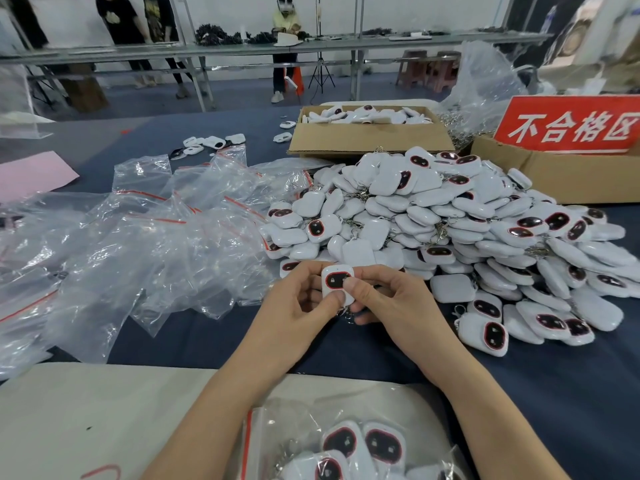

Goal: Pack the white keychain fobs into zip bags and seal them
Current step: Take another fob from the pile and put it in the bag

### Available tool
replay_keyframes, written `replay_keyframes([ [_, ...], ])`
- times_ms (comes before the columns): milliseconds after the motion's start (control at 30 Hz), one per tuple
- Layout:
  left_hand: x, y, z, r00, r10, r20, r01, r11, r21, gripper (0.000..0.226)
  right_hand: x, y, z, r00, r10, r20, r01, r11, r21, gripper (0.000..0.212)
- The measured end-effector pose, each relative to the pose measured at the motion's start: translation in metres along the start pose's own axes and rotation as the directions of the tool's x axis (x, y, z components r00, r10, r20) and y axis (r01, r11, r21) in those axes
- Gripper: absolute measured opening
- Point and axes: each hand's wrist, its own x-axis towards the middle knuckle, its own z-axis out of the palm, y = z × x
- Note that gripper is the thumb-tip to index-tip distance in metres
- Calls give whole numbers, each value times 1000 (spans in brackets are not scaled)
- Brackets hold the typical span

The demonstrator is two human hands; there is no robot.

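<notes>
You have one fob pinched between both hands, lifted just above the blue cloth at the near edge of the big pile. Your left hand curls round its left edge with the thumb on the lower face. Your right hand grips the right side, thumb pressed on the dark button panel and fingers tucked behind. The fob's long axis runs near to far. Its rounded end points away from you, its button face is turned up towards you, and its chain hangs from the near end under your fingers. This looks like a check before bagging, so slide the right thumb off the panel to see the whole face, and keep your grip on the edges. Then I would pass the fob fully to the right hand, which frees the left to draw one bag from the loose heap on the left. Gather the chain against the body first, since a dangling ring is likely to snag the bag's mouth or keep the red zip strip from closing. Feeding the fob in lengthwise should suit the narrow opening best. A filled bag already lies nearest you, between your forearms.
</notes>
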Motion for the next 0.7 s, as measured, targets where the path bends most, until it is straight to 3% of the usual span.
replay_keyframes([
  [533,1,2,0,999,-23,-40,22,999,-33,19,0,4,-2,1000,-18,3,18,1000,-13,7],
  [700,-1,4,2,990,83,-114,-70,991,115,22,-3,1,-3,994,-94,51,93,995,23,18],
])
